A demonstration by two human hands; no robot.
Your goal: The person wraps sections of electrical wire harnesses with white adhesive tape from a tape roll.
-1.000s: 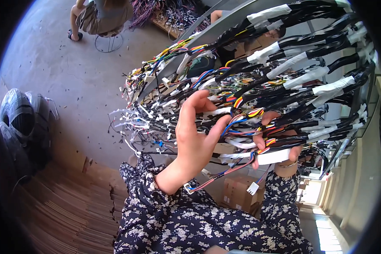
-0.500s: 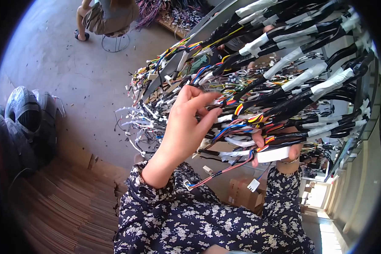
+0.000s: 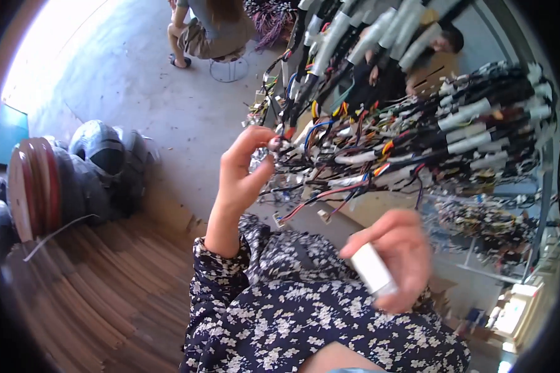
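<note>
A hanging mass of wire harnesses [image 3: 379, 168] fills the upper right, with black-wrapped bundles, white taped sections and coloured wires ending in small connectors. At its left edge is my left hand [image 3: 239, 171], its fingers curled toward the thumb among the wire ends. What lies between those fingertips is too small to make out. My right hand [image 3: 401, 258], smeared by motion, is low in front of the harnesses, apart from them. Its fingers close around a white oblong piece [image 3: 372, 268], whose kind is unclear. A white connector [image 3: 279, 219] hangs on pink and blue wires between the hands.
A person sits on a wire stool [image 3: 228, 69] at the upper left; another person [image 3: 379, 78] is partly hidden behind the harnesses. Flattened cardboard [image 3: 106, 292] lies lower left, beside grey wrapped coils [image 3: 99, 149] and a reddish spool [image 3: 28, 186]. A metal frame [image 3: 544, 161] stands at right.
My right hand has drawn out of the harness bundles toward me, carrying the white piece. My left hand has shifted left to the wire ends. The view has turned, and the harnesses hang differently.
</note>
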